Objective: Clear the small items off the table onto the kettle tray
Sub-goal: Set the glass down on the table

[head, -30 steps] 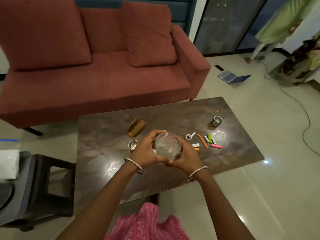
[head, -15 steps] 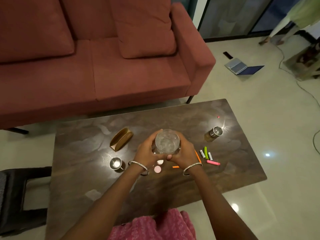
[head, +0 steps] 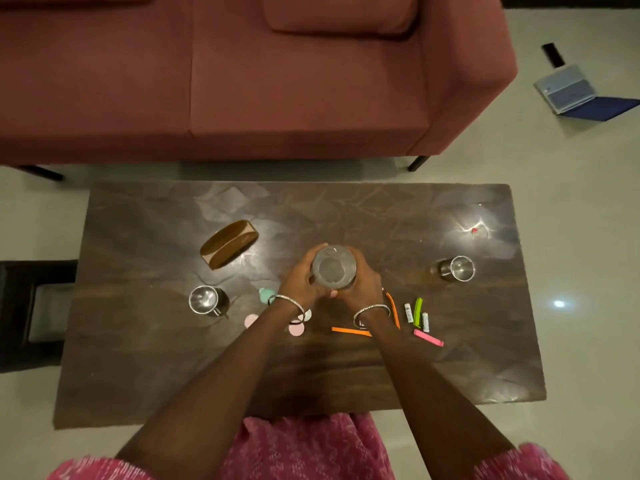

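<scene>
Both forearms were extended forward, converging on the glass (head: 333,268). The left hand (head: 302,279) was curled round the glass's left side and the right hand (head: 362,287) round its right side, the thumbs close together on its near side.

Legible text: none | Print found: dark marks on a small white piece (head: 408,311) and a second white piece (head: 425,322), either side of the green stick (head: 418,311) on the table (head: 138,341) | Reading: too small to make out | Brands, numbers, signs: none readable
</scene>
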`<move>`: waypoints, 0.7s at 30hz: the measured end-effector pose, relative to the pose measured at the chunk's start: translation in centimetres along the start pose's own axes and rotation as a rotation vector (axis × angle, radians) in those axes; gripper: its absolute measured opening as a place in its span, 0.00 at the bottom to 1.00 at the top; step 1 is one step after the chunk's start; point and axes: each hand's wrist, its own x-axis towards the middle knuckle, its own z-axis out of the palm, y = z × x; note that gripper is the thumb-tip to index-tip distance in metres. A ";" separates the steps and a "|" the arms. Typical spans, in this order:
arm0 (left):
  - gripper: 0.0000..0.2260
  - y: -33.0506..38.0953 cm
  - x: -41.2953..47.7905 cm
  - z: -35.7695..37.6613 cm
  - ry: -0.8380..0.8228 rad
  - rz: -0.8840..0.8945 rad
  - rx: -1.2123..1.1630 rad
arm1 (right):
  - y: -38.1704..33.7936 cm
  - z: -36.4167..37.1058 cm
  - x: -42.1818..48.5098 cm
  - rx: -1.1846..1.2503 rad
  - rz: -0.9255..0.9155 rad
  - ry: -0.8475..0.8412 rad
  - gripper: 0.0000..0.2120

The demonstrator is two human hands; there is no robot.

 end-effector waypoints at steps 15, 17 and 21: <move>0.42 -7.6 9.6 3.9 0.099 -0.122 -0.021 | 9.7 4.4 8.8 -0.045 0.020 -0.074 0.29; 0.42 -8.3 10.0 4.0 0.100 -0.128 -0.016 | 10.1 4.8 9.0 -0.027 0.018 -0.078 0.28; 0.42 -9.3 10.5 4.2 0.099 -0.137 -0.026 | 10.8 5.2 9.1 -0.003 0.033 -0.081 0.29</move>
